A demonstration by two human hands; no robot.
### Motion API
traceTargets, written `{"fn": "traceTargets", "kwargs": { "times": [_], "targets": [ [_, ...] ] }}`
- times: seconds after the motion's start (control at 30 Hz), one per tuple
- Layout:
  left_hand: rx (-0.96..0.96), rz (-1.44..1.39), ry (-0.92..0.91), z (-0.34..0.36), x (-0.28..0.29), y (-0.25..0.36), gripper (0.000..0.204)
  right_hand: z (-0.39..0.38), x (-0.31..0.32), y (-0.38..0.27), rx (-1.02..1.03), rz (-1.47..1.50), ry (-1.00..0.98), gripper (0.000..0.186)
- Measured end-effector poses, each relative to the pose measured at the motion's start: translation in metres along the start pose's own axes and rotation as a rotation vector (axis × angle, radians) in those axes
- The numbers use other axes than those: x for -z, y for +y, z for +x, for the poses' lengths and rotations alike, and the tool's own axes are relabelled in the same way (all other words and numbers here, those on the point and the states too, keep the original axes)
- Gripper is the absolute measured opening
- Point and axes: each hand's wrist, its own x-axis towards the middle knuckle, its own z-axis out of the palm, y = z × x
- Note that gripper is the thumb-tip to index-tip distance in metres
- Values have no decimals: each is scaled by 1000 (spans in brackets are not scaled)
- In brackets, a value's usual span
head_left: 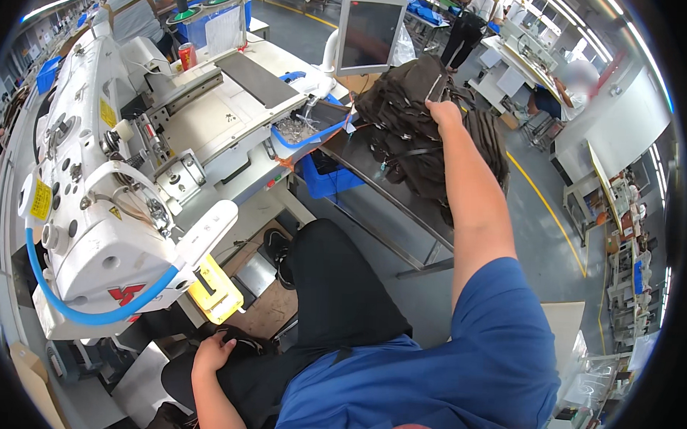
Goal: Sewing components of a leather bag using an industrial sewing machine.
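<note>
My right hand (443, 112) reaches far forward to the upper part of a pile of dark brown fabric pieces (410, 145), fingers closed on one piece. The pile lies on a dark metal side table (349, 158). My left hand (215, 350) is low by my lap, fingers curled on dark fabric (241, 341) that is partly hidden. Above it is a yellow plastic part (212, 285) at the foot of a white industrial sewing machine (92, 251) with a blue hose. A blue-rimmed tray of small metal bits (299, 128) is near the pile.
A screen (369, 32) stands behind the tray. A blue bin (329, 184) sits under the side table. Other people (131, 18) work at stations at the back and right (571, 101). An aisle with a yellow floor line (548, 206) runs along my right.
</note>
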Motion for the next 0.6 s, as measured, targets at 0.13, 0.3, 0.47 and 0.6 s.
{"fn": "traceTargets", "kwargs": {
  "times": [0.13, 0.3, 0.47, 0.6],
  "targets": [
    [26, 5, -37, 2, -2, 0, 57, 9, -1, 8, -56, 325, -36, 41],
    [-9, 64, -30, 5, -5, -7, 56, 5, 21, -9, -75, 255, -149, 56],
    [-3, 81, -91, 13, -14, -15, 53, 45, -14, 5, 193, 249, -152, 59],
    [100, 166, -147, 13, -22, -11, 57, 123, -46, 56, 174, 724, -619, 50]
  ]
}}
